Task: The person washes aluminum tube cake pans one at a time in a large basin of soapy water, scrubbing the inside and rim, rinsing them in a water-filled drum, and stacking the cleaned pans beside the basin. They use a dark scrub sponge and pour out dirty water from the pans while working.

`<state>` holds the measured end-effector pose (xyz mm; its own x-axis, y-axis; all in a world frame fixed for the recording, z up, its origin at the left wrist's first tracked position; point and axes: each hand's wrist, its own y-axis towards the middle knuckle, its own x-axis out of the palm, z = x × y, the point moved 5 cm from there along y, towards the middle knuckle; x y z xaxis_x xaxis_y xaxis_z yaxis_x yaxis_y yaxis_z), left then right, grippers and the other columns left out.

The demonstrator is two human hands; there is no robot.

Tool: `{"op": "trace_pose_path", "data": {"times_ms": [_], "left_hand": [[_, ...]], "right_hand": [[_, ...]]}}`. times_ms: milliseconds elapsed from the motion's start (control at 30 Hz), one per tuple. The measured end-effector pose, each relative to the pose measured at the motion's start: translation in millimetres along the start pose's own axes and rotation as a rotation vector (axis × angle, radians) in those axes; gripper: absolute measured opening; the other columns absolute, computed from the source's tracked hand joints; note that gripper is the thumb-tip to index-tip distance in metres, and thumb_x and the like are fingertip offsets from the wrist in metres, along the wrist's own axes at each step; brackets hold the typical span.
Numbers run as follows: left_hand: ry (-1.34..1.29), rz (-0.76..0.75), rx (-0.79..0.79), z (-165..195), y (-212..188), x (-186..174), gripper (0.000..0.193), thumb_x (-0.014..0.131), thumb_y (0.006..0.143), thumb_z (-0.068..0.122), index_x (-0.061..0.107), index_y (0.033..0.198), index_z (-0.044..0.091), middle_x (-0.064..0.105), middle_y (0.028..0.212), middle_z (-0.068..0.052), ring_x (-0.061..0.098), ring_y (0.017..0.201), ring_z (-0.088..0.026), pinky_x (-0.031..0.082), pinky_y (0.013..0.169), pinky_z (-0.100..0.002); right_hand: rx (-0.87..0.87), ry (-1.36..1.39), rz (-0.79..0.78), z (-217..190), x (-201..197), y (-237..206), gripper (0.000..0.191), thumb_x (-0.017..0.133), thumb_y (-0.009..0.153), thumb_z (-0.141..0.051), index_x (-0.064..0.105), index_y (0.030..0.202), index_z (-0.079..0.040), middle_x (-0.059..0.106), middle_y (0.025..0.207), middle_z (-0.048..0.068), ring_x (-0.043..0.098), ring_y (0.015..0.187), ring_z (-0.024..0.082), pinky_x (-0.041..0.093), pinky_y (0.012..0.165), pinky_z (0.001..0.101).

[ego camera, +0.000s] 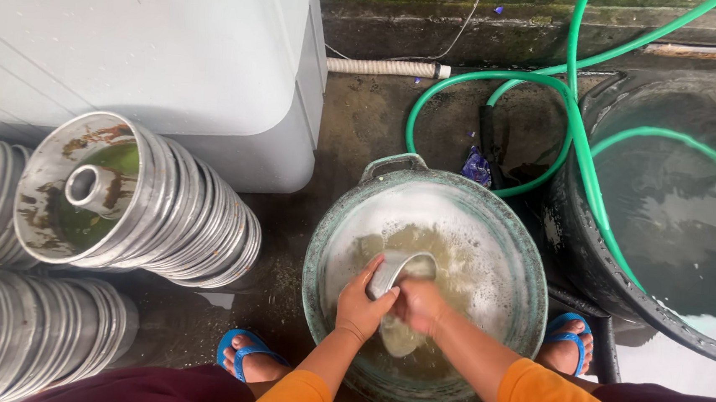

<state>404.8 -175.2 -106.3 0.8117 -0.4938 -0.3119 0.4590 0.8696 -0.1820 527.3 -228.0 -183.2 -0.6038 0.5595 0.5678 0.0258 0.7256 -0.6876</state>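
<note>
Left hand (361,304) and right hand (420,304) both grip thin metal mould (399,271) over soapy basin (331,224); likely light, stiff, slippery—hold by rim.

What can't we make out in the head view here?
- Bottom of the metal basin: hidden by cloudy, foamy water.
- Lower part of the metal mould: under that water, and behind the left hand and right hand.
- Black tub: cut off by the right edge.
- Stacked moulds: left stacks cropped by the left edge.
</note>
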Motion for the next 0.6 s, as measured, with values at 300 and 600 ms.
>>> {"op": "trace_pose_path", "data": {"times_ms": [300,600], "left_hand": [[0.161,0.029,0.133,23,4,-16,0.08,0.082,0.072,0.031,0.053,0.147,0.031,0.067,0.122,-0.017,0.067,0.113,-0.035,0.053,0.099,-0.041],[0.143,0.11,0.196,65,12,-46,0.081,0.083,0.071,0.033,0.055,0.147,0.028,0.066,0.128,-0.016,0.067,0.118,-0.034,0.053,0.101,-0.041]], "right_hand": [[0.024,-0.259,-0.004,-2,11,-10,0.038,0.044,0.102,-0.015,0.061,0.135,-0.007,0.066,0.126,0.019,0.068,0.106,0.033,0.049,0.092,0.0497],[-0.784,-2.021,0.069,-50,15,-59,0.026,0.054,0.077,-0.007,0.074,0.093,-0.005,0.073,0.108,0.017,0.067,0.107,0.037,0.051,0.097,0.0437]]}}
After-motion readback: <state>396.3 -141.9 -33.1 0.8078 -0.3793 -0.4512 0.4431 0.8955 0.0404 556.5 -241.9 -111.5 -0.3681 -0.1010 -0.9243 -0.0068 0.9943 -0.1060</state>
